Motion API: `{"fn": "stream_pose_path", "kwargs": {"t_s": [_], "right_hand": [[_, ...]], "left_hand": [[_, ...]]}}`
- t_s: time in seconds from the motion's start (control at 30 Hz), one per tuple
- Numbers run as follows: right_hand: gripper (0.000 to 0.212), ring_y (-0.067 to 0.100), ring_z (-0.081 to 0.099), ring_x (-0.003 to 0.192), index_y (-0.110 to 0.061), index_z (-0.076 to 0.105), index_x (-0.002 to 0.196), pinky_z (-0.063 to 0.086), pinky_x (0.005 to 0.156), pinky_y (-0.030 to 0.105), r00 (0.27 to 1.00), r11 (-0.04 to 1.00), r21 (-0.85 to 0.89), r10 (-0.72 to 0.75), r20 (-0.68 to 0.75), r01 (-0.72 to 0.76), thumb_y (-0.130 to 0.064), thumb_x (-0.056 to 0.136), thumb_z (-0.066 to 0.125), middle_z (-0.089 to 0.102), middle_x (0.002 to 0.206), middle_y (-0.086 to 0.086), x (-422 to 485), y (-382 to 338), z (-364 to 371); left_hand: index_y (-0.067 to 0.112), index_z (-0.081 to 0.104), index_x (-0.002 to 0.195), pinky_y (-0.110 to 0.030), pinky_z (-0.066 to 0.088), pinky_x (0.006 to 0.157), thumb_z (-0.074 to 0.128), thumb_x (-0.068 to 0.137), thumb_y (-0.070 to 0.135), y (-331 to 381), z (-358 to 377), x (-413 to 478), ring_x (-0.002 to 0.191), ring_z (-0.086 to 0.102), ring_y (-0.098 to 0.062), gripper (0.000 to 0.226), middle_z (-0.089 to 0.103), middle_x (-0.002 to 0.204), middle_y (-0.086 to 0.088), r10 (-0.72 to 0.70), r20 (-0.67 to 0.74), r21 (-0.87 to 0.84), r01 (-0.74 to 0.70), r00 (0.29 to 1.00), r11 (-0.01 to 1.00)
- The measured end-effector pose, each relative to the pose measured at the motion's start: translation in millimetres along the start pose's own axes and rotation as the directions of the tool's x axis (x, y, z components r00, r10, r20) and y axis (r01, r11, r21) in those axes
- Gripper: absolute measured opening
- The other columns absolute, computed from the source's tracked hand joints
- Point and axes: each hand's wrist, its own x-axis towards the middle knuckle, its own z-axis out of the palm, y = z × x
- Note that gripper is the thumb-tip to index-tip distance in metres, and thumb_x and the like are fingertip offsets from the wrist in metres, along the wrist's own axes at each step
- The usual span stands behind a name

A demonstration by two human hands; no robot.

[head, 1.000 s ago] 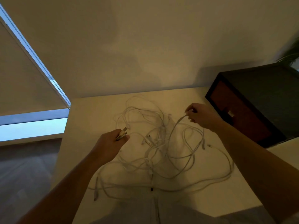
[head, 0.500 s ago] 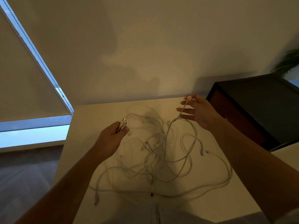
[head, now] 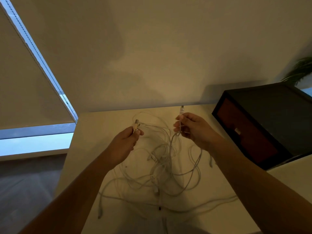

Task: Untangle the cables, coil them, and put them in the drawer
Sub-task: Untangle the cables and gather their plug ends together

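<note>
White cables (head: 162, 166) lie in a loose tangle mid-frame on the desk (head: 91, 135), with loops trailing to the lower left and lower right. Your left hand (head: 123, 146), centre-left, is curled and pinches a bunch of plug ends (head: 135, 126) between thumb and fingers. The plugs point up and their strands run right into the tangle. Your right hand (head: 194, 130), centre-right, has its fingers curled and pinches one cable just below its connector (head: 182, 109), which sticks up above the fingers. That cable drops from the hand into the pile. The hands are apart, both lifted off the desk.

At the right of the frame is a dark cabinet (head: 273, 105). Its reddish-brown drawer (head: 249, 141) is closed, with a small pale pull on the front. It is near your right hand and clear of the cables. Plant leaves (head: 300, 70) show at the far right behind it.

The desk is pale and stands against a plain wall (head: 152, 48). A roller blind (head: 25, 81) with a bead chain is at the upper left, with a window strip below it. Grey floor (head: 25, 183) is at the lower left.
</note>
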Motion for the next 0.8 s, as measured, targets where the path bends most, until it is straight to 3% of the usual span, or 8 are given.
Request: {"fn": "stream_pose_path", "kwargs": {"t_s": [0.17,0.33,0.4,0.53,0.67,0.8], "right_hand": [[0.024,0.013,0.055,0.055,-0.009,0.061,0.086,0.04,0.06,0.028,0.997,0.997,-0.055,-0.051,0.055,0.054,-0.02,0.1,0.045,0.061,0.064,0.001,-13.7,17.0,33.4],[0.012,0.017,0.064,0.069,-0.004,0.056,0.101,0.049,0.069,0.031,0.994,0.995,0.029,-0.098,0.053,0.096,-0.012,0.098,0.047,0.06,0.082,0.007,-22.8,27.3,54.3],[0.004,0.02,0.067,0.073,-0.006,0.053,0.094,0.052,0.071,0.031,0.992,0.99,0.071,-0.123,0.04,0.12,-0.006,0.096,0.049,0.06,0.082,0.01,-26.0,30.5,57.4],[0.01,0.022,0.069,0.079,-0.007,0.052,0.087,0.054,0.073,0.029,0.985,0.985,0.086,-0.158,0.063,0.153,0.002,0.092,0.053,0.06,0.086,0.014,-28.2,34.0,59.8],[0.013,0.018,0.069,0.073,-0.008,0.051,0.087,0.053,0.066,0.024,0.98,0.981,0.03,-0.193,0.044,0.191,0.003,0.089,0.058,0.06,0.089,0.018,-27.6,35.0,61.0],[0.017,0.013,0.066,0.067,-0.007,0.048,0.086,0.049,0.059,0.022,0.973,0.973,-0.041,-0.223,0.053,0.226,0.006,0.088,0.058,0.061,0.087,0.023,-26.0,38.6,61.5]], "left_hand": [[0.012,0.059,0.083,-0.02,0.034,0.055,0.037,0.103,0.021,5.3,14.6,1.4,0.051,0.038,-0.004,0.032,0.044,0.063,0.004,0.0,-0.01,-0.128,-0.001,1.0,0.992],[0.009,0.058,0.077,-0.025,0.033,0.055,0.036,0.103,0.027,5.3,22.3,0.1,0.05,0.036,-0.008,0.038,0.042,0.052,0.009,0.024,0.009,-0.142,-0.023,1.0,0.99],[0.009,0.059,0.078,-0.025,0.033,0.055,0.037,0.103,0.029,4.9,23.5,0.4,0.05,0.037,-0.007,0.038,0.042,0.052,0.009,0.032,-0.001,-0.147,-0.031,1.0,0.989],[0.016,0.067,0.086,-0.022,0.037,0.057,0.04,0.102,0.03,4.3,27.7,0.5,0.055,0.039,-0.007,0.035,0.043,0.057,0.01,0.042,-0.03,-0.1,-0.045,0.999,0.994],[0.023,0.07,0.096,-0.025,0.038,0.061,0.05,0.098,0.034,5.8,32.4,0.6,0.06,0.044,-0.005,0.022,0.055,0.064,0.015,0.025,0.018,-0.145,-0.022,1.0,0.989],[0.014,0.066,0.089,-0.011,0.04,0.055,0.058,0.094,0.026,12.2,39.9,-2.3,0.06,0.055,0.003,0.015,0.062,0.07,0.009,0.038,0.046,-0.178,-0.029,0.998,0.984]]}}
